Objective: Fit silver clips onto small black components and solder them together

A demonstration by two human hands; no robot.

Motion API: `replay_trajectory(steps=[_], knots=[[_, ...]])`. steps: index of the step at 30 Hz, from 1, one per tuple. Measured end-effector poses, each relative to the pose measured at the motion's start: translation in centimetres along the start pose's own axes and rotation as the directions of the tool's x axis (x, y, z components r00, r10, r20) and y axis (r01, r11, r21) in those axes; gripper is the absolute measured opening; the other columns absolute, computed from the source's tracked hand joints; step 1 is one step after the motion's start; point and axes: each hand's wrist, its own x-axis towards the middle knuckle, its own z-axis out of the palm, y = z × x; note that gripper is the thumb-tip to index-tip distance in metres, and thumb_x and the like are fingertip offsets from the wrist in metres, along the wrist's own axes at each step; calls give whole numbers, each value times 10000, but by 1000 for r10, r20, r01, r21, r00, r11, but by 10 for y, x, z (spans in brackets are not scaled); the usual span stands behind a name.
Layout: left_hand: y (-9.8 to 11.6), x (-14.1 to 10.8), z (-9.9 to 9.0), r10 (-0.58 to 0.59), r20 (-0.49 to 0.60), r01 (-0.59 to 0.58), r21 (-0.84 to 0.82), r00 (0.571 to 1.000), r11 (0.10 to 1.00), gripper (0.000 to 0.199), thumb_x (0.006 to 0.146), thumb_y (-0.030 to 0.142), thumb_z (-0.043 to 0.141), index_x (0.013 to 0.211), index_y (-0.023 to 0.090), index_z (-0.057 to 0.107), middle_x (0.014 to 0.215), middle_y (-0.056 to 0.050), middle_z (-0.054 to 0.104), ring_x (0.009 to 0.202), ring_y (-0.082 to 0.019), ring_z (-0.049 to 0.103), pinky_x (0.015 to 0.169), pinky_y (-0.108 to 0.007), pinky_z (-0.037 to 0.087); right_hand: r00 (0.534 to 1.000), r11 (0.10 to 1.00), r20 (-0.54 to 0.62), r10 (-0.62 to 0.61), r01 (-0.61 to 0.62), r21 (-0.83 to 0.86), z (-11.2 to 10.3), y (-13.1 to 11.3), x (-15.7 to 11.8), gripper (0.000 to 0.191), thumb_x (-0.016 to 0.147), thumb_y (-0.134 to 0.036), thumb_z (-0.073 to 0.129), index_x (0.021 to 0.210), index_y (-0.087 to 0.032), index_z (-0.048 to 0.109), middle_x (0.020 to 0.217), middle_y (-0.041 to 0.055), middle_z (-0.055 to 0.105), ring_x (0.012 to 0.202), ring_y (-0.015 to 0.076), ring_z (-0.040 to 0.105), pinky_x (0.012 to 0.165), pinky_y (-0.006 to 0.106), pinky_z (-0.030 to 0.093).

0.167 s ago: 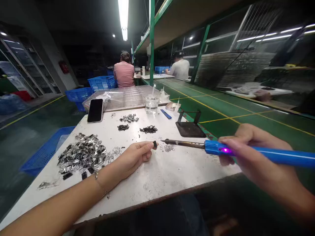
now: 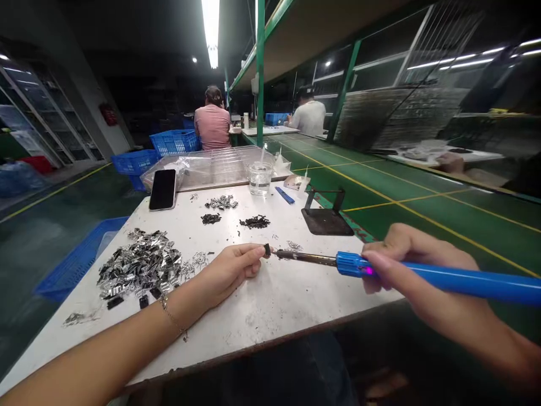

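Between thumb and fingers, my left hand point(image 2: 232, 268) pinches a small black part point(image 2: 267, 250) just above the white tabletop point(image 2: 270, 321). From the right, my right hand point(image 2: 406, 265) grips a blue soldering iron point(image 2: 439, 277) whose small light glows purple. Its dark tip points left, at or very near the black part; whether they touch I cannot tell. Behind the tip lies a little pile of tiny metal pieces point(image 2: 295, 246). Left of my left hand spreads a large heap of metal-and-black parts point(image 2: 139, 265). Two small piles of black pieces point(image 2: 255, 222) lie farther back.
A black metal stand point(image 2: 327, 220) is at the right table edge. Toward the back are a phone point(image 2: 163, 189), a cup of clear liquid point(image 2: 259, 179) and a blue tool point(image 2: 284, 195). Blue crates point(image 2: 175, 142) stand beyond. Two people sit farther off, one in a pink top point(image 2: 212, 127).
My right hand has brought the soldering iron left and slightly down, so its tip now meets or nearly meets the black part. My left hand has stayed almost still.
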Motion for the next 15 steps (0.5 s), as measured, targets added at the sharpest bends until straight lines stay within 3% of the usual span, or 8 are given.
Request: replay_trajectory(steps=[2, 15], knots=[[0, -1, 1, 3, 6, -3, 7, 1000, 1000, 242, 825, 333, 660, 853, 96, 619, 617, 19, 442, 596, -77, 358, 603, -222, 273, 998, 999, 49, -44, 44, -14, 1, -2, 0, 284, 861, -388, 613, 660, -232, 490, 559, -35, 612, 487, 136, 564, 451, 227, 418], [3, 1, -2, -15, -7, 16, 51, 1000, 999, 241, 789, 335, 694, 835, 106, 637, 623, 21, 429, 606, -89, 349, 611, -240, 268, 993, 994, 62, -98, 101, -51, 6, -4, 5, 283, 876, -358, 596, 644, -237, 487, 536, -28, 604, 456, 137, 532, 412, 235, 379]])
